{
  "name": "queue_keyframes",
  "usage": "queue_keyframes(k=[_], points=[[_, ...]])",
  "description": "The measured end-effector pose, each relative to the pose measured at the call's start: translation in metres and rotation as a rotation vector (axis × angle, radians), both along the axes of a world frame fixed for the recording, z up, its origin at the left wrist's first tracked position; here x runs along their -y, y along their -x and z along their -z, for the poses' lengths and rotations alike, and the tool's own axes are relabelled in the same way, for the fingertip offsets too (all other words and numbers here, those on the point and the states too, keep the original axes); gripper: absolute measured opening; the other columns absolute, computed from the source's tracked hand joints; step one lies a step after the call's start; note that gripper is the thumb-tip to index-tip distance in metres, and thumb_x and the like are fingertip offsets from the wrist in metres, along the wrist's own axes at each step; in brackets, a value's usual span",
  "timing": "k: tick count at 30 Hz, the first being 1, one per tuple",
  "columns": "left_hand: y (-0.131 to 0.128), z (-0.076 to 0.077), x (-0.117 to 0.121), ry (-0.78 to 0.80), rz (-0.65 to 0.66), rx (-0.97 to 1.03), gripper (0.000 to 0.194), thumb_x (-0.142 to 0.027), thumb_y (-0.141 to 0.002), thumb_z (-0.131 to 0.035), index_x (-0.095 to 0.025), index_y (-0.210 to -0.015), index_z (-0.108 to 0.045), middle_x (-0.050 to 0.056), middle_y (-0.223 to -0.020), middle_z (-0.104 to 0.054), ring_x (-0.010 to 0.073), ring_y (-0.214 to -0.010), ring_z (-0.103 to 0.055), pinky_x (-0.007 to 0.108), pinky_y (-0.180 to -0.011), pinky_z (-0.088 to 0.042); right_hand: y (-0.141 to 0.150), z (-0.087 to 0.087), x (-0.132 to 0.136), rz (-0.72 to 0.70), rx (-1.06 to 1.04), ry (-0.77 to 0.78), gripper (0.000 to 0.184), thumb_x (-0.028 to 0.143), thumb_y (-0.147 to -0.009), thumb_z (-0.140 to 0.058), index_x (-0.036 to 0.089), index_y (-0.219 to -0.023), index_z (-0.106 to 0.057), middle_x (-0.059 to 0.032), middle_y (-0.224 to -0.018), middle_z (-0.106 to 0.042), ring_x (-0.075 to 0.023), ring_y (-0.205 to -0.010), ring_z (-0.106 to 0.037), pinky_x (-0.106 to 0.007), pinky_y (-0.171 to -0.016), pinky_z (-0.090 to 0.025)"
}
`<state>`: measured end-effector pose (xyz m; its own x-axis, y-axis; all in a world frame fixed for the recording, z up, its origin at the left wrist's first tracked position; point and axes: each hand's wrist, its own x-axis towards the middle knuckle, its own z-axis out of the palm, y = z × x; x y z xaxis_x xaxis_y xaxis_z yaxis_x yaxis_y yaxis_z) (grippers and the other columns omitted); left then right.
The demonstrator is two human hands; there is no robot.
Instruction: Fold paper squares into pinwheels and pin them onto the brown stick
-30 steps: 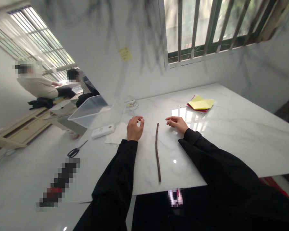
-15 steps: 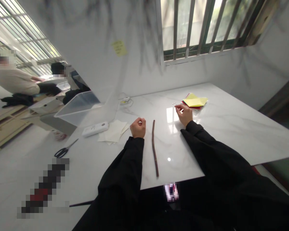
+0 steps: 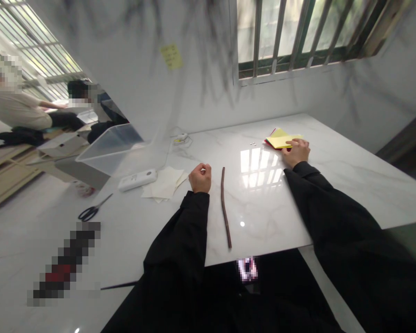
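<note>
My left hand (image 3: 200, 178) rests on the table as a loose fist, its fingers curled in; whatever it may hold is hidden. Just right of it lies a thin brown stick (image 3: 224, 203), bent slightly and pointing away from me. Farther right, my right hand (image 3: 297, 153) is at the right side of a small stack of coloured paper (image 3: 279, 141), yellow on top with red and green edges below. Its fingers curl over the yellow sheet, with the thumb at the near edge. A few tiny white bits (image 3: 253, 144) lie left of the stack.
Pale paper sheets (image 3: 162, 184), a white oblong device (image 3: 137, 180), black-handled scissors (image 3: 90, 212) and a clear plastic bin (image 3: 113, 143) are on the left. A thin cable (image 3: 182, 138) lies near the wall. Two people sit in the background at far left.
My right hand has moved right, from beside the tiny white bits onto the coloured paper stack. My left hand stays closed in the same place. The view has tilted slightly.
</note>
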<state>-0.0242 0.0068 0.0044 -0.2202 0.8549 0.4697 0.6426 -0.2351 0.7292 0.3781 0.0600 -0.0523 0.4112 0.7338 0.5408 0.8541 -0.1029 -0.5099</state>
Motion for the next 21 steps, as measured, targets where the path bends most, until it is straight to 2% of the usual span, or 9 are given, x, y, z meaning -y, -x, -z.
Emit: queue_keyframes(k=[4,10,14,18,21], points=[[0.0,0.003,-0.002,-0.008,-0.003,0.015,0.037,-0.037,-0.093,-0.055,-0.022,-0.061,-0.046,-0.007,-0.045,-0.029,0.0112,-0.048,-0.028,0.026,-0.055,-0.024,-0.006,0.004,-0.001,-0.002,-0.016,0.059,0.026,0.019,-0.086,-0.06,0.009,-0.098,-0.08,-0.0224,-0.108,-0.073,-0.0312,-0.104,-0.052,-0.048,-0.099,-0.037],[0.0,0.005,-0.004,-0.019,0.011,0.026,0.037,-0.037,-0.093,-0.055,-0.022,-0.061,-0.047,-0.007,-0.045,-0.032,0.0108,-0.047,-0.029,0.026,-0.055,-0.025,-0.005,0.002,-0.001,0.038,-0.037,0.102,0.033,0.031,-0.093,-0.057,0.011,-0.103,-0.082,-0.0215,-0.109,-0.075,-0.0324,-0.102,-0.059,-0.048,-0.096,-0.044],[0.0,0.007,-0.005,-0.028,0.014,0.036,0.037,-0.038,-0.092,-0.056,-0.022,-0.06,-0.047,-0.007,-0.046,-0.032,0.0109,-0.048,-0.03,0.026,-0.054,-0.025,-0.005,-0.001,-0.001,0.032,-0.051,0.056,0.03,0.031,-0.093,-0.06,0.016,-0.107,-0.082,-0.0192,-0.11,-0.076,-0.0317,-0.101,-0.061,-0.047,-0.097,-0.045],[0.0,0.009,-0.005,-0.041,0.02,0.052,0.038,-0.038,-0.093,-0.056,-0.022,-0.059,-0.047,-0.006,-0.046,-0.031,0.0108,-0.048,-0.029,0.026,-0.054,-0.024,-0.003,-0.005,0.002,0.089,-0.079,0.034,0.025,0.029,-0.091,-0.063,0.016,-0.103,-0.081,-0.018,-0.098,-0.075,-0.0319,-0.094,-0.061,-0.048,-0.093,-0.046],[0.0,0.008,-0.005,-0.058,0.05,0.099,0.038,-0.038,-0.091,-0.058,-0.021,-0.058,-0.048,-0.006,-0.047,-0.031,0.0103,-0.048,-0.029,0.027,-0.052,-0.024,-0.002,-0.012,0.005,0.108,-0.096,-0.086,0.021,0.026,-0.092,-0.063,0.014,-0.099,-0.079,-0.0174,-0.096,-0.074,-0.0312,-0.092,-0.059,-0.047,-0.092,-0.045]])
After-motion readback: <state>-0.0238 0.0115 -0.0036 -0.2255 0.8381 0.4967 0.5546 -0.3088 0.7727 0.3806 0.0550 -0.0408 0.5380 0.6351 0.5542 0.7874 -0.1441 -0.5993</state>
